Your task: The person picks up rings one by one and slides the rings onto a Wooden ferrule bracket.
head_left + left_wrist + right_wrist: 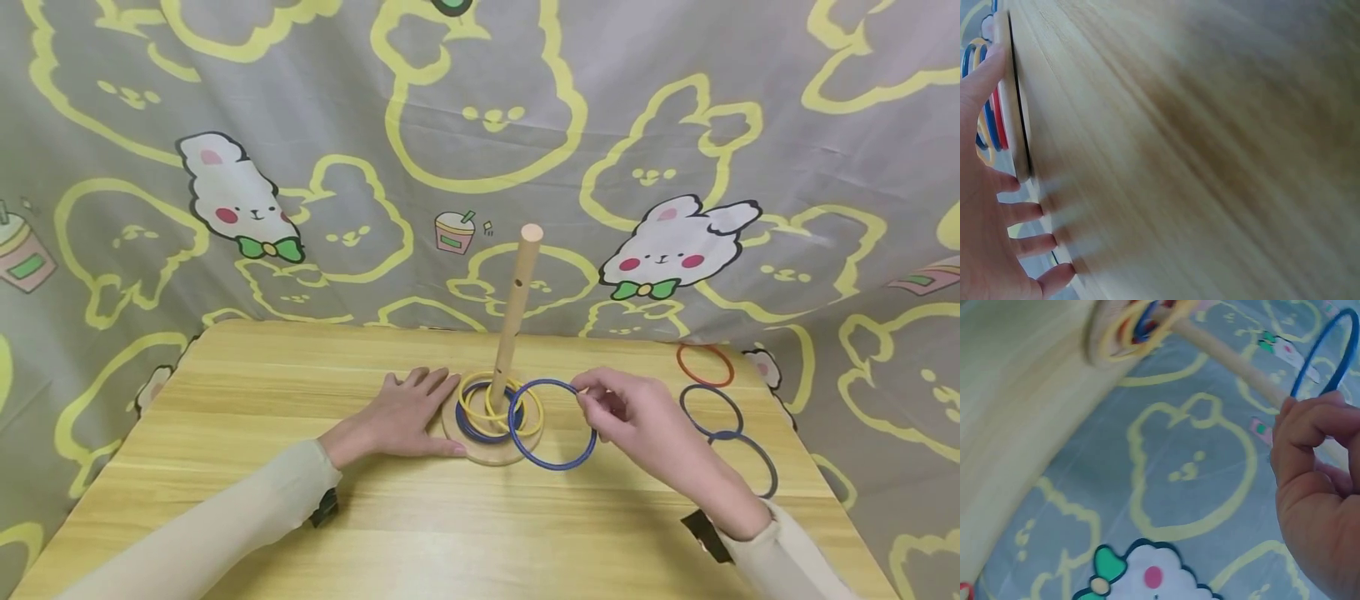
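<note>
A wooden peg stands upright on a round wooden base. Around its foot lie yellow rings and a blue ring; the left wrist view also shows a red ring in that stack. My left hand lies with fingers spread against the left side of the base, its thumb along the front edge. Between thumb and fingers, my right hand pinches a blue ring, held up to the right of the peg and not around it.
On the table's right side lie a red ring and two blue rings, one blue ring overlapping the other blue ring. The wooden table ends at a grey patterned cloth behind and at the sides.
</note>
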Motion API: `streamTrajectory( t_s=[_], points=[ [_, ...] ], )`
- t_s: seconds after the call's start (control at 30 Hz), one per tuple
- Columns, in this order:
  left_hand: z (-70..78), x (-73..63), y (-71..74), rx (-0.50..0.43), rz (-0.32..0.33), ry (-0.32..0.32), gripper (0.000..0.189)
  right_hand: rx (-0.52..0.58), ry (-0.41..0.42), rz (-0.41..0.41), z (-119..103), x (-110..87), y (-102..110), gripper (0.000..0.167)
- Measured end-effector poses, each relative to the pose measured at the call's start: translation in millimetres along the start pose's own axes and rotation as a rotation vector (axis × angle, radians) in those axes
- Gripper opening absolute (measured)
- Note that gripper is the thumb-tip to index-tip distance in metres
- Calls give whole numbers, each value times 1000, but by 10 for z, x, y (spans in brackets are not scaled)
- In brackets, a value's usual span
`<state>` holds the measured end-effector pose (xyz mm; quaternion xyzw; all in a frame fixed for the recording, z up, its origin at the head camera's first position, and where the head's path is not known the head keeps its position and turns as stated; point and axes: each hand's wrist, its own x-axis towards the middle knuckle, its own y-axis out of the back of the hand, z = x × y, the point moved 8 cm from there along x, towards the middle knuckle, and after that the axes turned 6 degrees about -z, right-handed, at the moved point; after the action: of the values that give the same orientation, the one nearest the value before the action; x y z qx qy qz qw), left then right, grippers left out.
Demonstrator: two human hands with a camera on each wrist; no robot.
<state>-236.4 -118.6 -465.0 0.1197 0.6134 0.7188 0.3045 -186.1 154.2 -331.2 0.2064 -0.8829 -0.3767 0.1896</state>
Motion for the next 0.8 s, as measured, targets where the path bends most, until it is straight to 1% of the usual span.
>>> streamTrajectory(
  t_s=[0.13, 0.23, 0.37, 0.43, 0.5, 0.6, 0.7, 0.8],
  points=[
    [4, 8, 6, -8, 9, -10, 119, 143, 14, 72, -174, 31, 134, 16],
    [-1, 10, 0, -1, 0, -6, 119, 210, 36, 133, -312, 82, 259, 18],
    [-2, 8, -7, 1, -5, -4, 120, 316, 98, 219, -502, 184, 419, 21],
    [-1, 7, -12, 1, -4, -6, 120, 386, 124, 258, -572, 239, 482, 21],
    [-1, 4, -13, -1, -1, -7, 121, 449, 145, 301, -625, 288, 543, 20],
    [-4, -3, -13, 0, -1, -5, 121, 512, 171, 359, -681, 358, 619, 21],
    [-4, -7, -9, -4, 0, -8, 121, 567, 202, 392, -722, 435, 664, 22],
    [-4, -6, -12, -6, -1, -11, 121, 591, 219, 413, -733, 510, 683, 23]
  ],
)
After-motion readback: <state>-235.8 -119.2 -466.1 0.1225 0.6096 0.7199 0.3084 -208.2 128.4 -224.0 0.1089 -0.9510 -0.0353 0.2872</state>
